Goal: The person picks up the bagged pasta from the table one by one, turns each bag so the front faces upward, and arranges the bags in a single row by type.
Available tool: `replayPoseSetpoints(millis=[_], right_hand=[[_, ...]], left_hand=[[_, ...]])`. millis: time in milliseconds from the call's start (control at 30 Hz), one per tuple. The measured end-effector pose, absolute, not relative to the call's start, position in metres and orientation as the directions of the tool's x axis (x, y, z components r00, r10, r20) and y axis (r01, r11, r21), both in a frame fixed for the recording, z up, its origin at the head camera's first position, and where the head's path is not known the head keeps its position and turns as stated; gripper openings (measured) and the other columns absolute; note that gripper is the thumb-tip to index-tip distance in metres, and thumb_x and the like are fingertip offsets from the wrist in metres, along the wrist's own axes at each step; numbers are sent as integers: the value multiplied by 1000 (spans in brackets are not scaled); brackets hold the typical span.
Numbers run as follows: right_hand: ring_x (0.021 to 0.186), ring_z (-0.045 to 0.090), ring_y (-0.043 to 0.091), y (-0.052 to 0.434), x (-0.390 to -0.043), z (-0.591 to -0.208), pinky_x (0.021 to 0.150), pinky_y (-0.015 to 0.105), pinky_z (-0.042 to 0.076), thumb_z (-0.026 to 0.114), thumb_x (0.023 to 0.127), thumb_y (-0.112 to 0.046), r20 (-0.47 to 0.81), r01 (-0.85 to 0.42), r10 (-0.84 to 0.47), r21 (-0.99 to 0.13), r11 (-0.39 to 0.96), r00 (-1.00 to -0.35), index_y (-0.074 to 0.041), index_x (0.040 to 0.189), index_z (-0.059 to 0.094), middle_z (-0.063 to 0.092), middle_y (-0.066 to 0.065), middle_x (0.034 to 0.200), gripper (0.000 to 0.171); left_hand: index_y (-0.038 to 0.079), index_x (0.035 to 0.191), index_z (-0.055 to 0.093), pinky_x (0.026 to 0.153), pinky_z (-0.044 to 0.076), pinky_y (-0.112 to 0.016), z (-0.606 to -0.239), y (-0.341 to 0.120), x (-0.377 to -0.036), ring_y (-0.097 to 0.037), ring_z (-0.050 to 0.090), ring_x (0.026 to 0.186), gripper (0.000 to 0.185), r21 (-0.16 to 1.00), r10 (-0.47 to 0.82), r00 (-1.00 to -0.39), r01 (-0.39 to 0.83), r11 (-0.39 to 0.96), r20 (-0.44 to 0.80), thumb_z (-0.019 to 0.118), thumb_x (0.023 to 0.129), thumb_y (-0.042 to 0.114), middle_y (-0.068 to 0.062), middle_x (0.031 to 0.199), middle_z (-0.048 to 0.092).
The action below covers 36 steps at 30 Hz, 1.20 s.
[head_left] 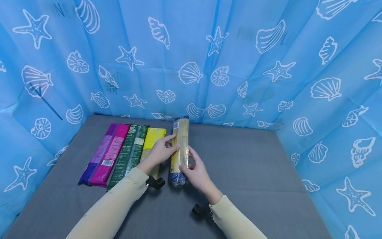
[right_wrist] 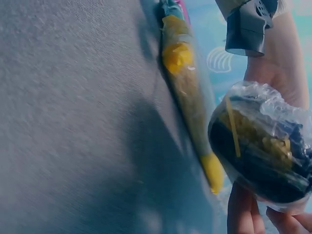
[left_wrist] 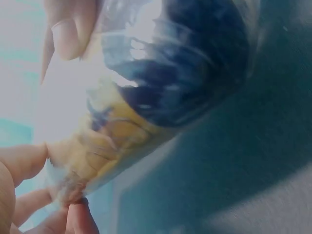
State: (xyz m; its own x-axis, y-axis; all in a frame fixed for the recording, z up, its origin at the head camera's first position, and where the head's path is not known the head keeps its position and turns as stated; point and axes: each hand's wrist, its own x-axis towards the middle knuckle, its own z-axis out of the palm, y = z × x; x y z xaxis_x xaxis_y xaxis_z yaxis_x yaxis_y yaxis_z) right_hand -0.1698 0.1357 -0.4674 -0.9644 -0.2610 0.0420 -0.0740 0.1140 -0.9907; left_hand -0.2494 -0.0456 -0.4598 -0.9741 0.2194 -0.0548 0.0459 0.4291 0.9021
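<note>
A clear pack of spaghetti (head_left: 181, 132) with a blue lower end is held by both hands above the table. My left hand (head_left: 159, 151) grips its left side about midway up, thumb over the front. Lower down on the right side, my right hand (head_left: 198, 172) holds it with the thumb across the front. The left wrist view shows the blue end (left_wrist: 190, 63) of the pack up close, with fingers on the wrapper. Noodle ends show through the crinkled end of the spaghetti pack (right_wrist: 258, 146) in the right wrist view.
To the left lie a yellow pasta pack (head_left: 154, 134), a dark green spaghetti pack (head_left: 129, 156) and a magenta and purple pack (head_left: 105, 152), side by side on the grey table (head_left: 244, 166). A blue curtain with shell prints (head_left: 238, 66) surrounds the table's back and sides.
</note>
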Motion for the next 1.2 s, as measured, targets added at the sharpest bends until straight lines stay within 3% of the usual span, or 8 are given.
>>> replayPoseSetpoints(millis=[200, 333, 467, 633, 733, 900, 1200], right_hand=[[96, 63, 22, 135, -166, -453, 74, 30, 56, 62, 93, -7, 104, -178, -251, -939, 296, -962, -31, 154, 21, 41, 6, 141, 78], [100, 61, 18, 135, -162, -438, 74, 30, 55, 63, 93, -11, 150, -265, -256, -817, 512, -955, -31, 154, 22, 43, 1, 143, 76], [103, 61, 18, 133, -159, -425, 77, 35, 54, 67, 89, -9, 288, -423, -312, -553, 718, -905, -23, 153, 29, 47, 1, 143, 75], [72, 58, 22, 129, -153, -424, 54, 34, 51, 71, 85, -5, 454, -557, -467, -80, 827, -759, -16, 146, 45, 55, 4, 135, 67], [65, 53, 23, 126, -149, -432, 49, 32, 49, 70, 87, -4, 479, -564, -534, 93, 820, -697, -15, 142, 50, 56, 6, 132, 59], [65, 51, 25, 122, -145, -444, 50, 34, 50, 67, 90, -3, 475, -553, -558, 167, 817, -681, -15, 141, 51, 54, 9, 134, 54], [71, 54, 27, 120, -143, -450, 50, 34, 50, 68, 89, -5, 464, -533, -555, 194, 824, -690, -15, 143, 49, 52, 9, 137, 58]], left_hand=[[23, 148, 41, 85, 53, -41, -447, -45, -244, -27, 56, 110, 61, 941, 230, -972, 36, 338, -45, 63, 94, 41, -11, 126, 57], [19, 147, 42, 88, 52, -42, -438, -44, -239, -27, 57, 113, 57, 970, 210, -977, 29, 240, -23, 59, 97, 40, -13, 130, 56], [13, 145, 42, 85, 54, -40, -430, -44, -236, -29, 62, 105, 54, 996, 198, -980, -8, 87, -25, 47, 101, 44, -15, 130, 53], [2, 142, 37, 80, 55, -41, -427, -44, -238, -30, 65, 100, 65, 999, 201, -979, -28, 35, -34, 32, 102, 53, -21, 124, 56], [0, 142, 33, 74, 57, -39, -430, -45, -239, -29, 67, 94, 67, 998, 192, -980, -37, 55, -47, 32, 102, 53, -23, 117, 60], [0, 141, 31, 67, 58, -37, -434, -46, -238, -27, 68, 87, 64, 996, 155, -984, -84, 38, -89, 42, 101, 48, -23, 114, 60], [1, 137, 34, 65, 57, -36, -434, -45, -236, -26, 67, 82, 54, 988, 121, -981, -152, 7, -151, 44, 102, 41, -24, 112, 59]])
